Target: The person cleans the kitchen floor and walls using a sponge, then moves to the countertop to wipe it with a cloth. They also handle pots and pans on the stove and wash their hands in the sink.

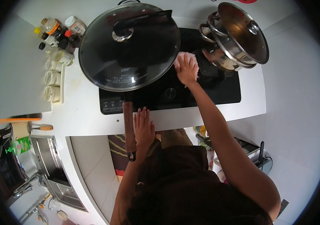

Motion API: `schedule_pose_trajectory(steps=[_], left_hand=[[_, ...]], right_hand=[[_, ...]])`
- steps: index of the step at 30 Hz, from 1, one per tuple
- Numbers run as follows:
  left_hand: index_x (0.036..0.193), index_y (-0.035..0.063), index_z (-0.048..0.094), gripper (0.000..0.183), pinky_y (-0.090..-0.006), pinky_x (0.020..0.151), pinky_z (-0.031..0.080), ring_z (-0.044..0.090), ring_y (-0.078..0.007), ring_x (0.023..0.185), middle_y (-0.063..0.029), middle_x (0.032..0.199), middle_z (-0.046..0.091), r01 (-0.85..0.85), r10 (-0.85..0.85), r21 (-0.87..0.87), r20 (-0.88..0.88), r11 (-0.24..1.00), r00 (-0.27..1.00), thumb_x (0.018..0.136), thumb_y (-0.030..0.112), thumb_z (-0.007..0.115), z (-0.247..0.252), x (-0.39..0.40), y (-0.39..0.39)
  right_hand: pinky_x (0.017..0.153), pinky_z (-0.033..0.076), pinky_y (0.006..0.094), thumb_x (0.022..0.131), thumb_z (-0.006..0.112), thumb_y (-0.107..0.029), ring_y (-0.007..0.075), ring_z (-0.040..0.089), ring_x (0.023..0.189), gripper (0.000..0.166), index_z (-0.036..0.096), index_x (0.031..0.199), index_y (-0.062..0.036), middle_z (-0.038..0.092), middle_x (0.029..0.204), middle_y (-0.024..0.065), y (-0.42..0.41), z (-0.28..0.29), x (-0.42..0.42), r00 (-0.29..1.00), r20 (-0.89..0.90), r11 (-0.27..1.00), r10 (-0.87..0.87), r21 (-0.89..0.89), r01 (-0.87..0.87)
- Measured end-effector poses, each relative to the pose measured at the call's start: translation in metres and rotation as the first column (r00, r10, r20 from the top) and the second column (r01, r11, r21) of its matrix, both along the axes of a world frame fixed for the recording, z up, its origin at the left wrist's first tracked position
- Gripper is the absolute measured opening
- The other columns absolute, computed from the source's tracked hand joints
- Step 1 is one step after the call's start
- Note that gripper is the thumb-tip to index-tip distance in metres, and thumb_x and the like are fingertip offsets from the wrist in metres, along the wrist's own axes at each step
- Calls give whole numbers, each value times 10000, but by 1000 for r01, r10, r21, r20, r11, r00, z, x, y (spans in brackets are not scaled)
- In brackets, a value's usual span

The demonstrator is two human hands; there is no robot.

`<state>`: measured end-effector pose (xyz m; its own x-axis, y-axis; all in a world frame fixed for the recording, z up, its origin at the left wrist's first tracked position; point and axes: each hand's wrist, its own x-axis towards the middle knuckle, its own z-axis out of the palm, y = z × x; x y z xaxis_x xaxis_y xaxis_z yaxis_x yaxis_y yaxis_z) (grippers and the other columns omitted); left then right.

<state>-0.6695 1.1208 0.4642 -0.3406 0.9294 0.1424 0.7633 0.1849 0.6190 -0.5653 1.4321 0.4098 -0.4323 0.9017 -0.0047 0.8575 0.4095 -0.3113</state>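
Note:
My right hand (186, 70) presses flat on a pink cloth (194, 63), which lies on the black glass cooktop (160, 98) between two pieces of cookware. To its left stands a large pan with a glass lid (145, 67). The pan's brown wooden handle (129, 123) points toward me over the counter edge. On the right is a stainless steel pot (219, 56) with a tilted glass lid (240, 31). My left hand (144, 128) rests on the white counter's front edge, just right of the handle, with nothing in it.
Bottles (54, 28) and a row of seasoning jars (52, 78) line the counter's left side. A double steel sink (46, 157) sits at lower left, with a green bottle (21, 145) behind it. A white wall (292, 84) bounds the right.

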Motion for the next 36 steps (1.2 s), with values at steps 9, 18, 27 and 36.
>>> schedule_pose_trajectory(steps=[9, 18, 27, 36], left_hand=[[1417, -20, 374, 540, -548, 1123, 258, 377, -439, 1319, -224, 1427, 415, -82, 82, 8, -2, 997, 997, 918, 102, 538, -20, -20, -76], [1410, -34, 352, 556, -534, 1140, 226, 315, -426, 1371, -202, 1462, 373, -117, 95, 90, 226, 989, 970, 924, 198, 491, -6, -37, -97], [1392, -31, 374, 567, -534, 1149, 220, 286, -402, 1393, -181, 1458, 373, 5, -6, 35, 4, 999, 1000, 855, 69, 525, 4, -51, -103], [1385, -36, 391, 488, -528, 1135, 240, 310, -406, 1380, -188, 1441, 394, 9, -3, 76, -84, 997, 996, 922, 93, 477, -7, -66, -118]], right_hand=[[1145, 22, 596, 880, 517, -312, 458, -31, 1455, 846, 52, 1538, -54, -52, 1595, 221, -20, 17, -83, 988, 45, 937, -149, -314, 156], [999, 440, 429, 726, 607, -15, 380, 547, 1172, 413, 626, 1136, -65, 588, 1232, 188, -7, 19, -15, 975, -212, 998, -65, -4, 66], [1153, 236, 467, 746, 503, 51, 411, 296, 1392, 642, 498, 1376, -75, 363, 1502, 167, -70, -9, 13, 925, -377, 998, 51, 37, -40], [1141, 237, 508, 732, 506, 56, 465, 331, 1352, 712, 375, 1431, 13, 365, 1470, 259, -221, -3, 3, 886, -461, 910, -49, 345, 230]])
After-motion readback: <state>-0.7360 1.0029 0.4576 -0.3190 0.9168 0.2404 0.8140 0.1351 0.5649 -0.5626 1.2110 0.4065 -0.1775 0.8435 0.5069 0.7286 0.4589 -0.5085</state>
